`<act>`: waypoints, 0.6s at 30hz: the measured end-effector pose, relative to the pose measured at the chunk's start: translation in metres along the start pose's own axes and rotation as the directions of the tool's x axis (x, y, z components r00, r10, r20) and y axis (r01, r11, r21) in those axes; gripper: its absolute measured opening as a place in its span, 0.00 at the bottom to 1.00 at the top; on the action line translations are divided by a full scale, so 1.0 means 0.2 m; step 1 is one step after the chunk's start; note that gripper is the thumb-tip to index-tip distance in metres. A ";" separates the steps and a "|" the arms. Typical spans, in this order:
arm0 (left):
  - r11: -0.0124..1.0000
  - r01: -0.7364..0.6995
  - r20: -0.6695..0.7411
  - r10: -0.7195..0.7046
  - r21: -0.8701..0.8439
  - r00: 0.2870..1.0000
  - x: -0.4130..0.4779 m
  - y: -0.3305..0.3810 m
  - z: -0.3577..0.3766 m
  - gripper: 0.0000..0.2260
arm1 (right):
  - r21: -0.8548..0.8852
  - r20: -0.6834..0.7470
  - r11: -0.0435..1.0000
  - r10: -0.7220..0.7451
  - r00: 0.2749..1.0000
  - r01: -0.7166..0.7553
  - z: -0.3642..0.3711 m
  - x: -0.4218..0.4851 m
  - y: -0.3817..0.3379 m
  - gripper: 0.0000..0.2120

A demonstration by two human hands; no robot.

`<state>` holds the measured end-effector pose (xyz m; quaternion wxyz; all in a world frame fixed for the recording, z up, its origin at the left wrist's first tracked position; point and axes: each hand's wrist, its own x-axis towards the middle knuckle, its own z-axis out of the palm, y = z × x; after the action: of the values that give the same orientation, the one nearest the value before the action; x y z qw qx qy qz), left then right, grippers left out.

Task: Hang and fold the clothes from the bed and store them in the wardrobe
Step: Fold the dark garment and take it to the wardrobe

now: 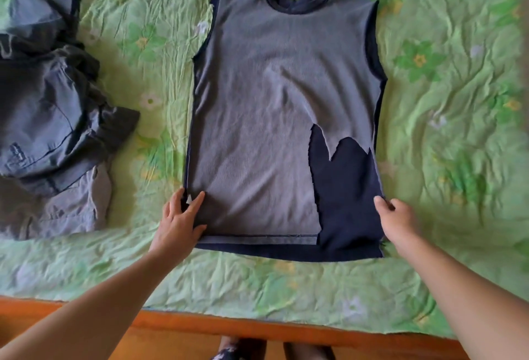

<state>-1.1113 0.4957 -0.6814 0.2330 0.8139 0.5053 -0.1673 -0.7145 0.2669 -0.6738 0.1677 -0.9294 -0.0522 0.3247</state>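
Orange wood of the bed frame runs across the nearest edge of the view, and beyond it a crumpled green bedspread with a flower print covers the bed. Both bare forearms reach forward over this cover to the hem of a sleeveless top, which lies flat on the bedspread in the middle of the bed, hem toward the person and neck away. The left hand rests on the top's lower left corner with its fingers straight and spread, pressing the cloth down; a small white tag shows between two of those fingers. The right hand is at the lower right side seam, its thumb and curled fingers pinching the edge of the cloth. The top's upper layer is grey, with a jagged, torn-looking gap at the lower right where the dark navy layer beneath shows through; the same navy lines the armholes and sticks out below the grey hem. Farther away, the navy neckband forms the far end of the top. Well apart to the left, a rumpled pile of clothes in dark grey sits on the bedspread.
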 end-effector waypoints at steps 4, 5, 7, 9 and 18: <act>0.995 -0.094 0.061 0.092 0.028 0.994 -0.06 -0.03 -0.03 0.40 | -0.017 0.254 0.998 0.069 0.965 -0.067 0.00 -0.12 0.06 0.13; 0.991 -0.130 0.058 0.127 0.035 0.990 -0.07 -0.05 -0.03 0.39 | -0.050 0.265 0.996 0.090 0.960 -0.079 0.01 -0.13 0.09 0.18; 0.994 -0.092 0.047 0.094 -0.054 0.994 -0.08 -0.07 -0.03 0.33 | -0.048 0.220 0.993 0.119 0.968 -0.111 0.01 -0.15 0.13 0.25; 0.984 0.023 0.072 -0.011 -0.176 0.997 -0.07 -0.06 -0.04 0.26 | 0.066 0.205 0.979 0.177 0.963 -0.194 0.01 -0.17 0.14 0.16; 0.795 0.219 0.147 -0.164 -0.566 0.975 0.00 -0.06 -0.26 0.11 | 0.258 0.189 0.966 -0.030 0.982 -0.020 -0.06 -0.16 -0.02 0.17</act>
<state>-1.1201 0.5289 -0.6397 0.4737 0.6405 0.6009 -0.0652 -0.7318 0.2609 -0.6439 0.2826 -0.8639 -0.0278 0.4159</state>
